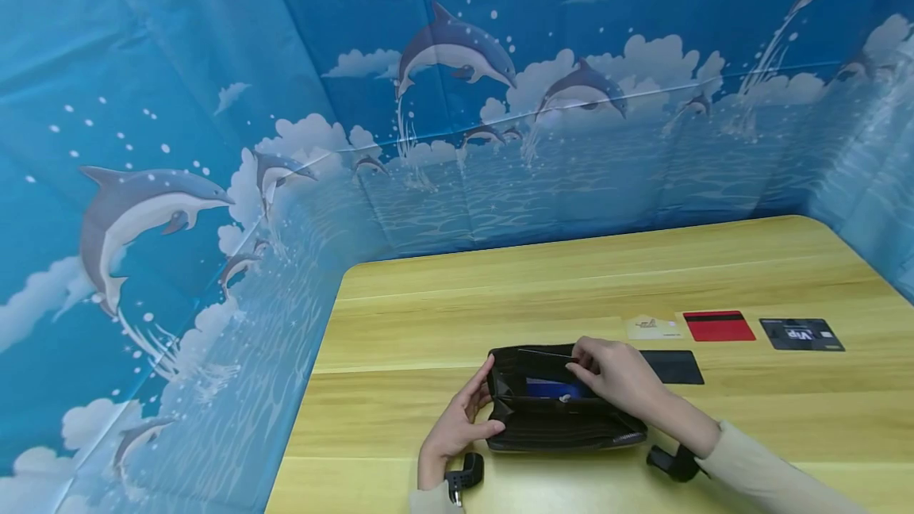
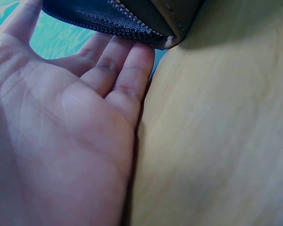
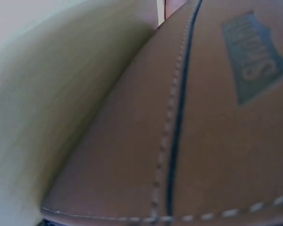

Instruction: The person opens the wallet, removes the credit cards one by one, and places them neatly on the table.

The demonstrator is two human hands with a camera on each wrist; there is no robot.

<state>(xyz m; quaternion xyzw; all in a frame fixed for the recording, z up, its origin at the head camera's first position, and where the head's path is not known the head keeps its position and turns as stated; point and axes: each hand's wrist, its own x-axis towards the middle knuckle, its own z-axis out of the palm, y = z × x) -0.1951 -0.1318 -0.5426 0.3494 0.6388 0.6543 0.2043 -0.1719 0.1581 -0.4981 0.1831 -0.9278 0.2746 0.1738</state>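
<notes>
A dark zip-around wallet (image 1: pixel 564 436) lies spread open on the table, with a blue card (image 1: pixel 546 389) showing inside it. My left hand (image 1: pixel 457 423) holds the wallet's left end, thumb at the near edge and fingers round the far side. In the left wrist view, fingertips of the left hand (image 2: pixel 61 113) touch the zippered end of the wallet (image 2: pixel 104 21). Over the back compartment, my right hand (image 1: pixel 617 371) pinches a thin dark card (image 1: pixel 544 360) at its right side. The right wrist view shows the wallet's stitched brown outside (image 3: pixel 118 155) with a lettered patch.
Behind and right of the wallet lie a cream card (image 1: pixel 653 328), a red card (image 1: pixel 717 326) with a black stripe and a black VIP card (image 1: pixel 801 334). A plain black card (image 1: pixel 674 367) is partly behind the right hand. A dolphin-print curtain (image 1: pixel 457 181) borders the wooden table (image 1: pixel 400 316).
</notes>
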